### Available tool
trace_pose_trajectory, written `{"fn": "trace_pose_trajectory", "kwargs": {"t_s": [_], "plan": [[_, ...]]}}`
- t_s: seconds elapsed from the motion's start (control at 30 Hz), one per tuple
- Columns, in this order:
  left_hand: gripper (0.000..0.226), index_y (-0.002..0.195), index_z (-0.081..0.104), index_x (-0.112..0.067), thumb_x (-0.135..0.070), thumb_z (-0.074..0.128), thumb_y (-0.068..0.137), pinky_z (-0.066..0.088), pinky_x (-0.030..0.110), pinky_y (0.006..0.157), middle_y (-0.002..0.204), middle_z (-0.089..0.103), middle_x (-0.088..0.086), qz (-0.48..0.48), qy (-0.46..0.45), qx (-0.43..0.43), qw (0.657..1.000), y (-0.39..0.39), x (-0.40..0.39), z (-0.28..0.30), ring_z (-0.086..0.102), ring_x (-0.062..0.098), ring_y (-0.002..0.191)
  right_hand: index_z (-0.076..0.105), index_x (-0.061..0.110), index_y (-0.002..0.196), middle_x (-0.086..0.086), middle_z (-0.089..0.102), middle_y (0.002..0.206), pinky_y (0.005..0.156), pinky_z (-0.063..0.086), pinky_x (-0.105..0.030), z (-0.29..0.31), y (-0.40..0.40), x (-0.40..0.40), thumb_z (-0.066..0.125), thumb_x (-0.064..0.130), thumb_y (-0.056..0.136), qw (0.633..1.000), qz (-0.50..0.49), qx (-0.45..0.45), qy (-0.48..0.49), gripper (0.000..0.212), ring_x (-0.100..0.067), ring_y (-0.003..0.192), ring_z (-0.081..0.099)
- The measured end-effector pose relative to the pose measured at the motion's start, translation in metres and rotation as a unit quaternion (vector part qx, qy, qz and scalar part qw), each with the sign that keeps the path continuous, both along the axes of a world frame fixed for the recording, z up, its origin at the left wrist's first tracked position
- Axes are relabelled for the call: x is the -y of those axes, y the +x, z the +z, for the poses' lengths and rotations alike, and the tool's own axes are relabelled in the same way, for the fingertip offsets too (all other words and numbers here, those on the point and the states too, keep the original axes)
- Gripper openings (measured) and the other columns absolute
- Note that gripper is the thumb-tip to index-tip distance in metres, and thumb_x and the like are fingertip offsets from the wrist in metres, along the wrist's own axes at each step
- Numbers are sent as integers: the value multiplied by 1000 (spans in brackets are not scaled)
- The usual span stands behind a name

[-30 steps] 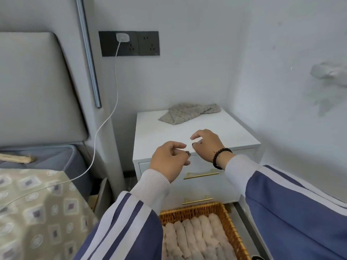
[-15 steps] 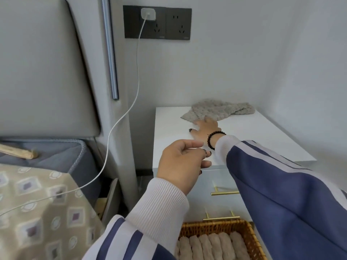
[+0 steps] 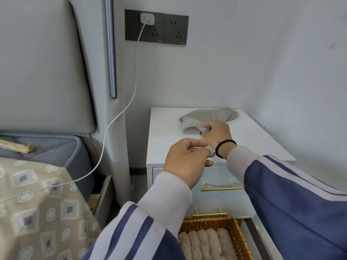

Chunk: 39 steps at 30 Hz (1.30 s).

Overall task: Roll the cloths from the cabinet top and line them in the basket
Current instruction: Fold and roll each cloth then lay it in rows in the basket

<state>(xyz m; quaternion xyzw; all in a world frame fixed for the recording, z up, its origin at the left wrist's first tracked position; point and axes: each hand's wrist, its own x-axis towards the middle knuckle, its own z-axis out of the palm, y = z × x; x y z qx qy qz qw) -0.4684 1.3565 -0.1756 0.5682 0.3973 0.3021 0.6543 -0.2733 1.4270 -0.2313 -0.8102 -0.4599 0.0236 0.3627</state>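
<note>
A grey knobbly cloth (image 3: 210, 116) lies crumpled at the back of the white cabinet top (image 3: 163, 136). My right hand (image 3: 217, 133), with a dark bead bracelet at the wrist, pinches the cloth's near edge and lifts it a little off the top. My left hand (image 3: 185, 162) hovers in front of the cabinet with fingers loosely curled, holding nothing. Below, a wicker basket (image 3: 239, 239) on the floor holds several beige rolled cloths (image 3: 206, 244) lined side by side.
The cabinet has two drawers with brass handles (image 3: 221, 188). A white charger cable (image 3: 120, 117) hangs from the wall socket (image 3: 156, 26) down across the bed. A grey headboard (image 3: 41, 68) and a patterned bedspread (image 3: 37, 212) fill the left. The wall closes in on the right.
My right hand, flat against the cloth's edge before, now pinches it and raises the edge. My left hand stays hovering in front of the cabinet.
</note>
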Motion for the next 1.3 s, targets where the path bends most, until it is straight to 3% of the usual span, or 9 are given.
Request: {"fn": "trace_pose_trajectory", "kwargs": {"t_s": [0.17, 0.3, 0.47, 0.57, 0.7, 0.87, 1.0, 1.13, 1.3], "plan": [[16, 98, 62, -21, -9, 62, 87, 52, 23, 70, 89, 73, -1, 13, 11, -7, 1000, 4, 9, -1, 68, 7, 67, 65, 22, 85, 8, 66, 84, 64, 40, -2, 24, -27, 71, 60, 6, 84, 984, -5, -75, 162, 16, -8, 73, 58], [37, 117, 53, -21, -8, 63, 84, 55, 33, 84, 91, 66, -6, 27, 67, -50, 996, 2, 15, -12, 66, 11, 81, 65, 30, 96, 11, 64, 83, 72, 44, -11, 32, -57, 124, 62, 6, 85, 985, 59, -74, 144, 27, 0, 78, 59], [69, 140, 39, -38, -9, 68, 84, 49, 18, 78, 123, 48, -7, -27, 210, -112, 971, -9, 16, -22, 59, 8, 97, 69, 34, 82, 17, 67, 85, 63, 43, -5, 50, -80, 170, 64, 7, 85, 984, 107, -72, 120, 28, 2, 78, 60], [44, 118, 58, -39, -18, 72, 81, 47, 26, 94, 127, 46, -4, -39, 298, -174, 938, -9, 13, -28, 54, 10, 108, 72, 29, 85, 15, 68, 81, 61, 43, -8, 56, -80, 189, 63, 8, 86, 982, 112, -100, 117, 23, -2, 74, 62], [22, 85, 55, -34, -20, 72, 80, 37, 12, 76, 117, 47, -7, -40, 331, -205, 920, -9, 17, -30, 46, 11, 109, 70, 29, 87, 17, 62, 76, 58, 42, -9, 61, -71, 205, 60, 9, 89, 980, 123, -117, 106, 22, 3, 65, 55], [17, 85, 55, -21, -14, 70, 83, 53, 30, 71, 90, 67, 2, -79, 265, -157, 948, -3, 23, -28, 60, 17, 73, 69, 28, 83, 20, 66, 75, 74, 55, -27, 66, -41, 207, 60, 6, 87, 972, 58, -155, 169, 25, 0, 73, 60], [13, 90, 57, -14, -11, 69, 86, 44, 19, 48, 83, 69, 10, -96, 186, -40, 977, 2, 31, -21, 55, 8, 50, 68, 31, 84, 8, 60, 85, 64, 44, -10, 64, -28, 206, 60, 10, 88, 970, -26, -123, 206, 22, -5, 70, 56], [18, 86, 62, -9, -13, 72, 73, 53, 23, 51, 81, 72, 11, -98, 76, 100, 987, 8, 37, -17, 68, 17, 62, 67, 24, 88, 3, 57, 63, 59, 51, -30, 59, -32, 203, 58, 17, 92, 949, -11, -257, 182, 12, -11, 55, 55], [45, 103, 69, -8, -8, 86, 61, 60, 39, 76, 97, 72, 18, -153, 41, 112, 981, 12, 39, -20, 70, 31, 86, 66, 14, 97, -2, 72, 92, 77, 57, -33, 53, -58, 200, 58, 47, 88, 922, 113, -358, 92, 35, -16, 86, 69]]}}
